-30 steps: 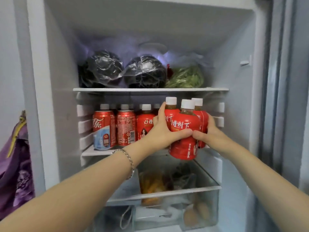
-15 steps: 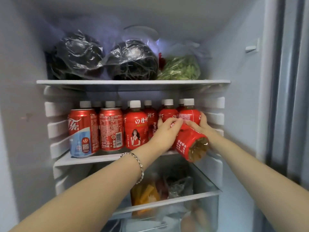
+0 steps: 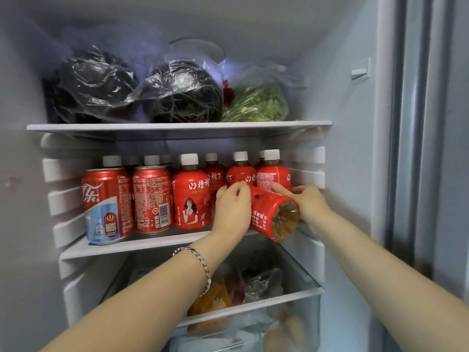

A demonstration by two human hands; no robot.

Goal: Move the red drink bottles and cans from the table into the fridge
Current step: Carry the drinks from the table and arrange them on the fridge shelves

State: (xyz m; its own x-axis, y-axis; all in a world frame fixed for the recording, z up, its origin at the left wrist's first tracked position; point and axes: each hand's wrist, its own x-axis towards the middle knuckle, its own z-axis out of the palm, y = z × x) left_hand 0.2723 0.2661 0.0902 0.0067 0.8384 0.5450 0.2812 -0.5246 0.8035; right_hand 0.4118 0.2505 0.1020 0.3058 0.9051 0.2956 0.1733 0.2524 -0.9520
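**While red cans (image 3: 107,205) and standing bottles (image 3: 191,196) lined the middle shelf (image 3: 132,246), you held a tipped bottle (image 3: 272,214) in both hands**

Although the row behind it stood upright, the tipped bottle lay nearly level at the shelf's right front edge. Its clear base, brown with drink, faced you, and its cap end pointed in among the standing bottles. Your left hand (image 3: 232,209) had its fingers curled over the bottle's shoulder. Your right hand (image 3: 308,201) gripped the far side, fingers bent round the red label. A bracelet (image 3: 200,260) circled your left wrist.

Two cans stood at the shelf's left front, with white-capped bottles beside and behind them across to the right wall (image 3: 350,174). On the upper shelf (image 3: 177,126) sat two dark bundles in clear plastic (image 3: 182,92) and, to their right, a bag of greens (image 3: 256,104). Below, a clear drawer (image 3: 253,306) held bagged food, some of it orange and red. White ribbed rails lined both side walls, and a grey door seal (image 3: 411,148) ran down the right.
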